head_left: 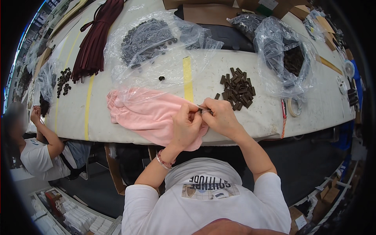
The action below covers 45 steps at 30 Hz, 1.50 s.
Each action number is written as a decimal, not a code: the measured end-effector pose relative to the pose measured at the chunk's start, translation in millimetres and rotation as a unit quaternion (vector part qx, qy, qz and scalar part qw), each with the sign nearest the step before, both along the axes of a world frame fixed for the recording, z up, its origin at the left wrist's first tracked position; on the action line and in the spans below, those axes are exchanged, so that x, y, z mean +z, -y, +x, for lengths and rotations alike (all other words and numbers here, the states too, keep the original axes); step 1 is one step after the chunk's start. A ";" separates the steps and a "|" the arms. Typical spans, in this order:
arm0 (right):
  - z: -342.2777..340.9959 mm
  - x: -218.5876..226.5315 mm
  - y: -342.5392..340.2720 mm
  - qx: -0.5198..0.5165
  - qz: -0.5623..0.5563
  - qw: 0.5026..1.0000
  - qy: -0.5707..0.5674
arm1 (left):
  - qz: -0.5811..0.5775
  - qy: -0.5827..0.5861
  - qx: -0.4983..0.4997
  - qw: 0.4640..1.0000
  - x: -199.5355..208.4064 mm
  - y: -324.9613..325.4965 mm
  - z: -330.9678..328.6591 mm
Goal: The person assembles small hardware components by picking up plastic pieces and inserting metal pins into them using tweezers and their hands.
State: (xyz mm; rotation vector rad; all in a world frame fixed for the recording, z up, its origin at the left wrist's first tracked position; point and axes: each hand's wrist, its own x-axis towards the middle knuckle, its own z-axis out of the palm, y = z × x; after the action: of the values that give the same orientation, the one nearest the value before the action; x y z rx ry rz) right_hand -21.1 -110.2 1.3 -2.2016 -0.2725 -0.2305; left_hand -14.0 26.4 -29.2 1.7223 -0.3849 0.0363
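Observation:
My left hand (185, 126) and my right hand (222, 117) meet above the table's front edge with fingers pinched together. Between their fingertips is a small dark piece (205, 111); its exact kind is partly hidden by the fingers. Beneath my left hand lies a soft pink cloth (147, 111) with a gathered end, spread toward the left and hanging a little over the edge. Just beyond my right hand is a heap of short dark brown rectangular pieces (239, 88). A single black bead-like piece (161, 78) sits apart, past the cloth.
A clear plastic bag (145, 43) holds many small black parts; another bag (280, 58) at right holds brown pieces. Dark red strips (96, 43) lie bundled at left. A tape roll (294, 107) and a red-handled tool (284, 111) lie right. A co-worker (43, 147) sits left.

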 end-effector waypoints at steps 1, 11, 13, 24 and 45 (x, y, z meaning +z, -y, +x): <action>-0.5 9.7 -0.9 0.003 0.001 1.000 0.001 | -0.108 -0.089 -0.005 0.990 6.0 -2.1 2.3; -0.5 10.5 12.5 0.109 0.224 0.926 -0.284 | -0.352 -0.370 -0.157 0.845 7.7 -28.6 29.1; 2.5 14.2 10.3 0.105 0.235 0.908 -0.331 | -0.361 -0.395 -0.168 0.828 7.7 -30.5 29.6; 6.1 1.0 7.0 0.158 0.329 0.866 -0.342 | -0.342 -0.405 -0.167 0.832 8.8 -34.3 33.1; 4.3 2.7 -7.7 0.026 -0.078 0.997 -0.002 | -0.239 -0.172 0.006 0.956 10.3 -11.3 10.5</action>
State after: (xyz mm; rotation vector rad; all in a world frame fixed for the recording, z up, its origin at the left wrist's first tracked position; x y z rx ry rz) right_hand -16.8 -102.5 4.0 -2.3464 -0.3546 -0.1806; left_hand -3.5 37.6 -18.9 1.2195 -0.0927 -0.1507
